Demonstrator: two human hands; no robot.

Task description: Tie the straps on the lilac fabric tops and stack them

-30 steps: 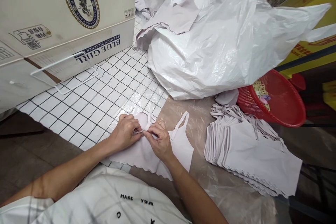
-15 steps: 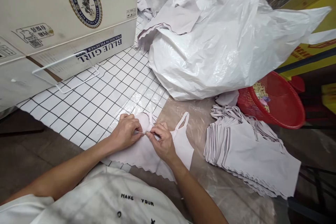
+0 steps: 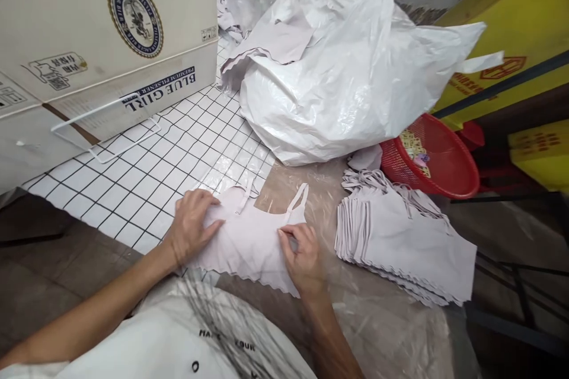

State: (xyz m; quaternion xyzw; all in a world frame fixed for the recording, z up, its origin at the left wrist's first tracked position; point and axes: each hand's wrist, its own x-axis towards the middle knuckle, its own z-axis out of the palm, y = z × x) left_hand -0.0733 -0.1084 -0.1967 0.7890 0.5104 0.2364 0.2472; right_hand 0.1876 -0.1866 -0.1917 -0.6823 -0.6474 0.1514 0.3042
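Observation:
A pale pink camisole (image 3: 249, 237) with thin straps and a wavy hem lies spread in front of me. My left hand (image 3: 191, 222) rests on its left side, thumb and fingers apart. On the right side, below the right strap (image 3: 297, 204), the thumb and forefinger of my right hand (image 3: 304, 254) pinch the fabric. The left strap (image 3: 246, 195) lies loose over the neckline between the hands. To the right is a stack of similar camisoles (image 3: 400, 237), folded edges and straps piled together.
A large white plastic bag (image 3: 320, 95) with a garment over its side stands behind. At left is a beer carton (image 3: 89, 29) with a white wire frame (image 3: 104, 160) against it. A red basket (image 3: 448, 160) sits at right. Checked cloth (image 3: 186, 148) and clear plastic cover the table.
Both hands have left the left strap's lower end and moved apart, the right one to the camisole's right side. The camisole now lies flatter, and the view has shifted slightly.

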